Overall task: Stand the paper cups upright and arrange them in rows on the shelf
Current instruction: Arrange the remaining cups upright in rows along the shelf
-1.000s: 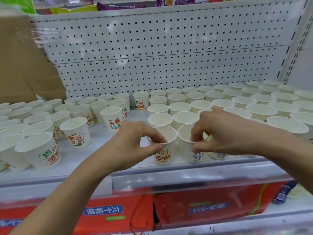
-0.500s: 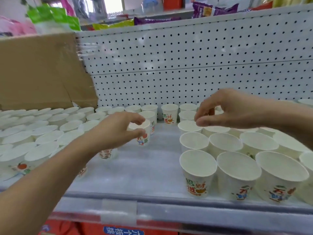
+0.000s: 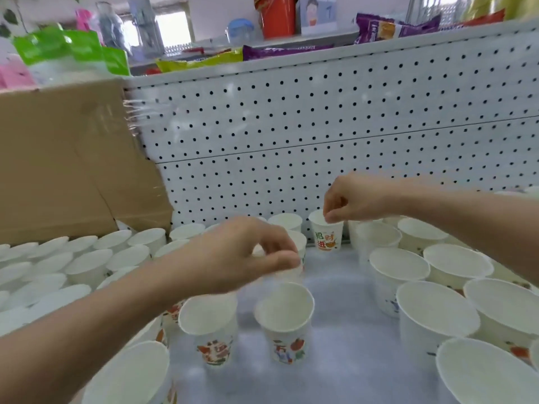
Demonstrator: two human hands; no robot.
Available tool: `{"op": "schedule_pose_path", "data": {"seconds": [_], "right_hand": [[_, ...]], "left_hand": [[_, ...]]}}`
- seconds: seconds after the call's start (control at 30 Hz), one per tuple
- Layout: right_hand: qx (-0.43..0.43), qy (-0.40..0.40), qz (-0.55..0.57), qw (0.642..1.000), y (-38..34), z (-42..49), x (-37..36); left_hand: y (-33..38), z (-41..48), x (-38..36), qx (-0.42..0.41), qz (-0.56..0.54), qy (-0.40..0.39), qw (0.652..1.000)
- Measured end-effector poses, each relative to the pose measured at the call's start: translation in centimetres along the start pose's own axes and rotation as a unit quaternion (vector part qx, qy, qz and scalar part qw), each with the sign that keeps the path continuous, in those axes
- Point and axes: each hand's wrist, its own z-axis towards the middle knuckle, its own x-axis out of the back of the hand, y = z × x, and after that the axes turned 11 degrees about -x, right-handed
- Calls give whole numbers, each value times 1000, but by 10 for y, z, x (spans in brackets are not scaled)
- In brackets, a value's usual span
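Observation:
White paper cups with red and green print stand upright on the pale shelf (image 3: pixel 335 290). Rows fill the left side (image 3: pixel 87 263) and the right side (image 3: pixel 437 310). Between them runs a gap where two cups stand apart near the front (image 3: pixel 210 325) (image 3: pixel 285 322). My left hand (image 3: pixel 248 255) hovers over the gap and pinches the rim of a blurred cup (image 3: pixel 287 274). At the back, my right hand (image 3: pixel 358 199) pinches the rim of a printed cup (image 3: pixel 326 234) that stands against the pegboard.
A white pegboard wall (image 3: pixel 320 126) closes the back of the shelf. A taped cardboard box (image 3: pixel 67 158) stands at the back left behind the cups. Snack packets (image 3: pixel 204 61) lie on the ledge above.
My head has moved closer and lower. My left hand has shifted right onto a cup in the gap. My right hand has dropped onto the printed cup's rim at the back.

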Motion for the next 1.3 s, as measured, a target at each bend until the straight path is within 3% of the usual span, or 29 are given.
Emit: {"op": "schedule_pose_path", "data": {"seconds": [0.07, 0.23, 0.33, 0.4, 0.43, 0.5, 0.57, 0.6, 0.73, 0.83, 1.2, 1.3], "right_hand": [[-13, -5, -25, 1000, 0, 9, -8], [-33, -37, -95, 994, -1, 25, -26], [-20, -45, -117, 992, 1, 32, -30], [-11, -48, -118, 992, 3, 35, -30], [-5, -48, -118, 992, 3, 36, -30], [2, -49, -112, 993, 5, 37, -29], [5, -51, -100, 994, 6, 37, -28], [7, -52, -97, 994, 6, 37, -28], [8, -51, -100, 994, 7, 38, -26], [7, -51, -105, 993, 10, 38, -25], [-6, -59, -75, 995, 15, 36, -28], [4, -21, -73, 997, 16, 32, -24]], "left_hand": [[-24, 25, -1, 19, 55, 29, 998], [-60, 61, -38, 19, 190, -73, 979], [-54, 58, -39, -4, 157, -98, 983], [-46, 51, -25, -6, 63, -131, 989], [-45, 49, -16, 5, 4, -122, 993], [-51, 54, 3, 32, -68, -24, 997], [-68, 69, 10, 57, -45, 62, 995], [-74, 77, 9, 66, -12, 56, 996], [-94, 100, -15, 82, 146, -87, 982], [-94, 110, -23, 81, 203, -101, 971], [-93, 120, -34, 91, 119, -72, 986], [-89, 109, -22, 74, 101, -32, 992]]}}
